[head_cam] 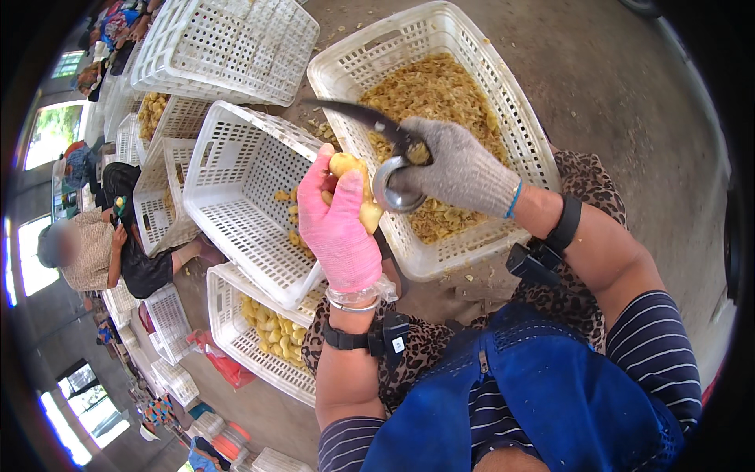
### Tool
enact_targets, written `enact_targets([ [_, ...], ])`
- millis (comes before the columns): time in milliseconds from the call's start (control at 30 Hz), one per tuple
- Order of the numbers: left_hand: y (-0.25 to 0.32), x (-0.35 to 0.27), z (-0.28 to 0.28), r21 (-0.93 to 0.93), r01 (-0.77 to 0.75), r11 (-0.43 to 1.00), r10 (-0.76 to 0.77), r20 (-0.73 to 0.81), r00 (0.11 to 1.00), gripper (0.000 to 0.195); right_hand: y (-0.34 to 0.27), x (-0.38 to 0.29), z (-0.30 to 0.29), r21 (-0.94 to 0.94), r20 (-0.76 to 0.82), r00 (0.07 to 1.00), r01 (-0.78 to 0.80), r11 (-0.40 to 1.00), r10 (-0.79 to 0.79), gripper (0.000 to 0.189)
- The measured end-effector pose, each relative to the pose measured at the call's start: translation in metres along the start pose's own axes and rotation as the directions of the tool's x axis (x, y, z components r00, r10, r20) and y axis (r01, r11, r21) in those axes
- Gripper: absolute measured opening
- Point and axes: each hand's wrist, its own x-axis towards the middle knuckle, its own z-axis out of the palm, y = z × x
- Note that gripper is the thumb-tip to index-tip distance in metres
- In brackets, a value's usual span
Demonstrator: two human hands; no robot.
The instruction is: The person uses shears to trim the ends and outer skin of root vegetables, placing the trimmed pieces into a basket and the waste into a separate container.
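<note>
A piece of ginger root (370,217), partly peeled and pale yellow, is gripped in my left hand (340,230), which wears a pink glove. My right hand (460,165), in a grey knit glove, is closed on a tool with a round metal ring (399,184) and a dark curved blade (354,112) that points up and left. The ring is close beside the ginger; whether they touch is unclear. Under my right hand stands a white plastic crate (534,153) holding many brown and yellow peelings (436,76).
A tilted white crate (236,236) with several ginger pieces stands left of my hands, over a crate of pale ginger (271,330). Stacked crates (230,47) rise at upper left. A co-worker (94,251) sits at the left among more crates. A red bag (221,360) lies on the floor.
</note>
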Motion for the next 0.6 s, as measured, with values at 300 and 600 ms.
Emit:
enact_targets([
  [300,0.002,0.003,-0.002,0.142,-0.045,0.989,0.06,-0.102,0.993,0.046,-0.006,-0.003,0.006,0.067,0.023,1.0,-0.006,0.998,0.004,0.041],
  [600,-0.02,0.023,-0.015,-0.48,0.448,0.754,-0.576,-0.156,0.803,0.042,0.012,-0.006,0.024,-0.038,0.013,0.884,0.467,0.884,-0.466,0.038],
])
